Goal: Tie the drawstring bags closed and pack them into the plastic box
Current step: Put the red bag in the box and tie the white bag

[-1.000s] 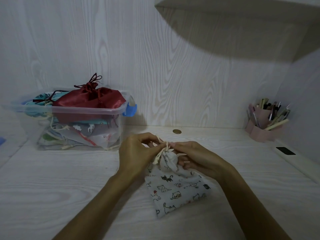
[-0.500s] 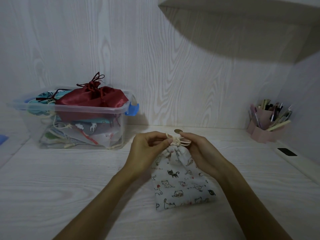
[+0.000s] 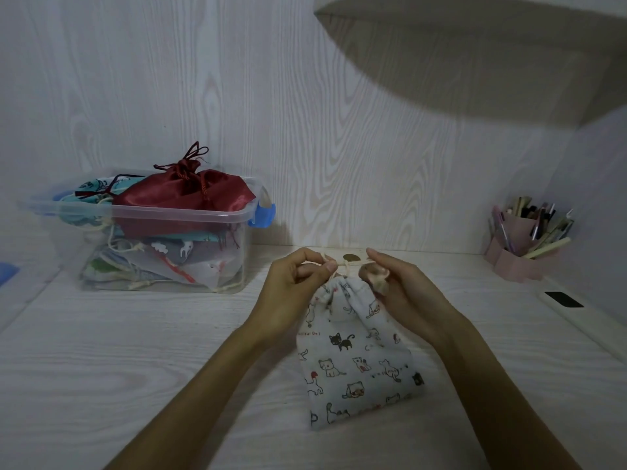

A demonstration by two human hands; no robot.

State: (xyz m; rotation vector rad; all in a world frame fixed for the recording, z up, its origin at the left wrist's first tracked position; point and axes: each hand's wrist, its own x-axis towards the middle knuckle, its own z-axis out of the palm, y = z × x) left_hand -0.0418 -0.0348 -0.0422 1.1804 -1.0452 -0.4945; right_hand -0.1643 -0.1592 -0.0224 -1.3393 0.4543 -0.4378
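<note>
Near lower centre of frame, soft light cat-print bag (image 3: 359, 364), gathered at neck. Cream drawstring (image 3: 346, 264) pinched taut by left hand (image 3: 298, 290) and right hand (image 3: 403, 293); best held by the cord ends, probably limp to lift into plastic box (image 3: 163, 215), upper left

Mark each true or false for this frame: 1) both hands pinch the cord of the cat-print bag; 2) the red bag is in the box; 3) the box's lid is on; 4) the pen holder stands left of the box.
1) True: the left hand and right hand pinch the cord of the cat-print bag.
2) True: the red bag tops the plastic box.
3) False: it is open.
4) False: the pen holder stands far right.
</note>
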